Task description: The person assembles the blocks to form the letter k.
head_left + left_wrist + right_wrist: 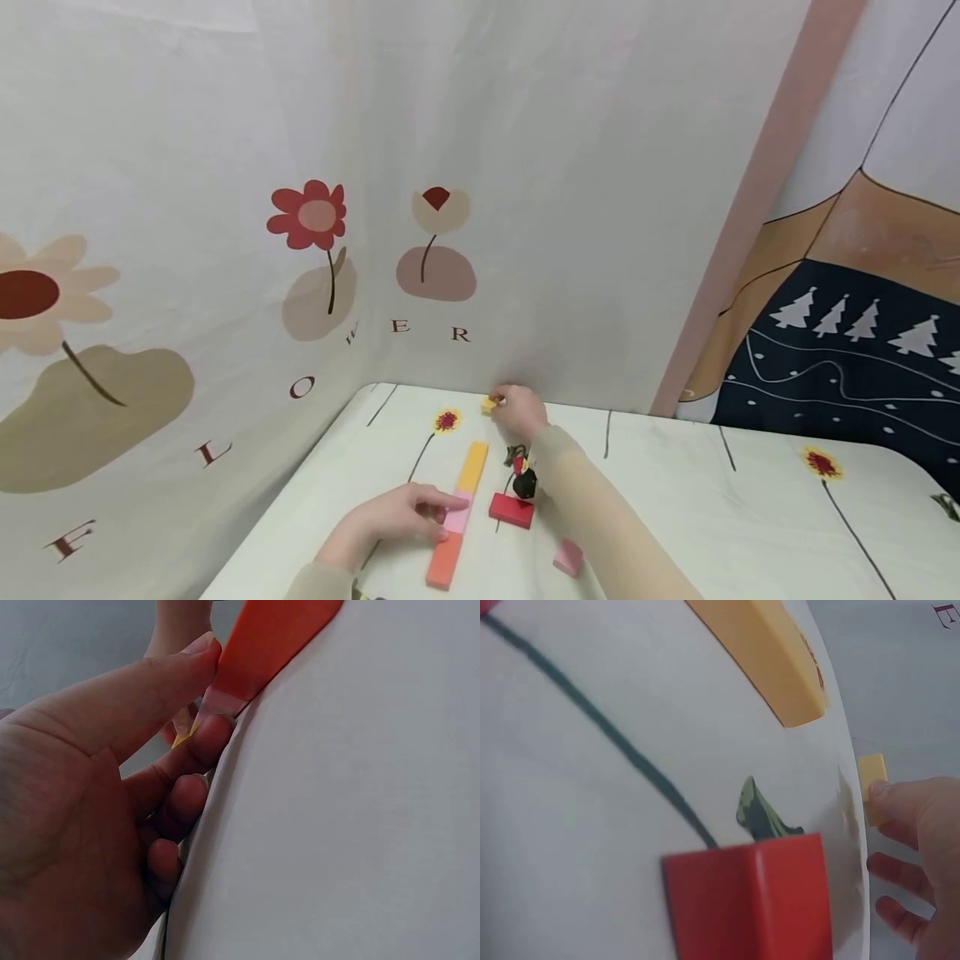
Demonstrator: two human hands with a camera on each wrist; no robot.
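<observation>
An orange-yellow block (472, 467), a pink block (456, 518) and an orange-red block (444, 560) lie end to end in a row. My left hand (397, 514) holds the pink block at its sides between thumb and fingers; in the left wrist view the hand (97, 802) is beside the orange-red block (274, 645). At the table's far edge my right hand (522, 411) pinches a small yellow block (487, 406). The right wrist view shows this yellow block (871, 787) between thumb and fingers of the hand (930, 847).
A red block (512, 510) lies right of the row, with a small black object (524, 483) just behind it. A pink block (567, 557) is near my right forearm. Printed cloth walls stand behind and left of the table (660, 500).
</observation>
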